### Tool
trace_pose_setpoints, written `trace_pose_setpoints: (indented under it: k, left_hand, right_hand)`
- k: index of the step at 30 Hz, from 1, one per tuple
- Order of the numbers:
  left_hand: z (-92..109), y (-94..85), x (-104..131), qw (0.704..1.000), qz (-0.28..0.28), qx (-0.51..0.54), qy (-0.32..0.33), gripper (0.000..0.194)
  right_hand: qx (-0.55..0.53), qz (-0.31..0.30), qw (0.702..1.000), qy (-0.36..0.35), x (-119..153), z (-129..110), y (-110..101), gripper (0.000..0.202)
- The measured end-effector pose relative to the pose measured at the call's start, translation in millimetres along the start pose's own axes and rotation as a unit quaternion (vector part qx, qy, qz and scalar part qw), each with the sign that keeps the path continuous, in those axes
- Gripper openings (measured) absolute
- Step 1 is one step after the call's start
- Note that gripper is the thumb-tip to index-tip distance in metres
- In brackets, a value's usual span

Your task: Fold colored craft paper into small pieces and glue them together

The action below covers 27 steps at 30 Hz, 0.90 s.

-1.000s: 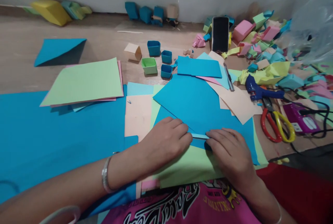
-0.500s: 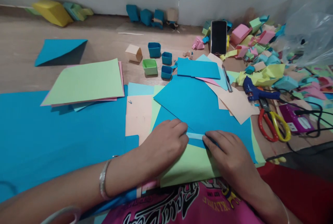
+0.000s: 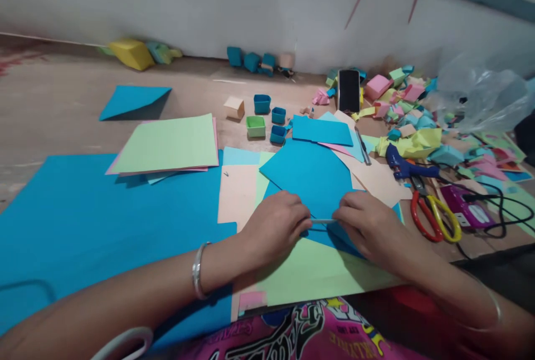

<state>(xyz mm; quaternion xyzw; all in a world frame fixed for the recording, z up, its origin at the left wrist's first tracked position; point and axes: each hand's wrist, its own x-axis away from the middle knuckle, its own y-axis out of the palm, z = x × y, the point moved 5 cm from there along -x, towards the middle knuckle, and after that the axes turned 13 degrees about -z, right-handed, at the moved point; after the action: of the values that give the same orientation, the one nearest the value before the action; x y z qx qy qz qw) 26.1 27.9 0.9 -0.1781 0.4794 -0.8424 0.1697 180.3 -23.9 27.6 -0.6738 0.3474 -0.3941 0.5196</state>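
Note:
A narrow light-blue paper strip (image 3: 322,220) stretches between my two hands, just above the blue paper sheets. My left hand (image 3: 281,226) pinches one end with its fingers closed. At the other end, my right hand (image 3: 368,223) pinches the strip between thumb and fingers. Only the middle of the strip shows; its ends are hidden in my fingers. Beneath my hands lie a blue sheet (image 3: 311,168) and a light-green sheet (image 3: 317,276).
Small paper boxes, including a green one (image 3: 256,127), stand farther back. Scissors (image 3: 434,215), a blue glue gun (image 3: 407,164) and a purple power block (image 3: 468,207) with cables lie right. A phone (image 3: 348,90) leans among paper scraps. A green-topped paper stack (image 3: 171,145) lies left.
Both hands have lifted the strip slightly off the paper, and it now appears thinner, turned edge-on. My right hand's fingers have curled around its end. The camera view has tilted up.

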Motion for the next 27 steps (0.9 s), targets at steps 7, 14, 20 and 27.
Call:
trace_pose_setpoints:
  k: [7, 14, 20, 27]
  left_hand:
    - [-24.0, -13.7, 0.6, 0.995, 0.066, -0.023, -0.078, 0.024]
    - [-28.0, -12.9, -1.4, 0.996, 0.078, -0.028, -0.043, 0.025]
    - [-39.3, -16.2, -7.6, 0.994, 0.103, 0.023, -0.041, 0.022]
    - [-54.0, -25.5, -11.7, 0.954, 0.143, 0.249, -0.083, 0.017]
  right_hand:
    - [0.049, 0.006, 0.998, -0.045, -53.6, -3.3, -4.2, 0.016]
    - [0.067, 0.01, 0.996, -0.054, -71.1, -2.3, 13.2, 0.02]
    - [-0.001, -0.047, 0.998, -0.036, -62.1, 33.3, 14.9, 0.016]
    - [-0.089, -0.045, 0.994, -0.051, -57.4, 53.9, 14.7, 0.018]
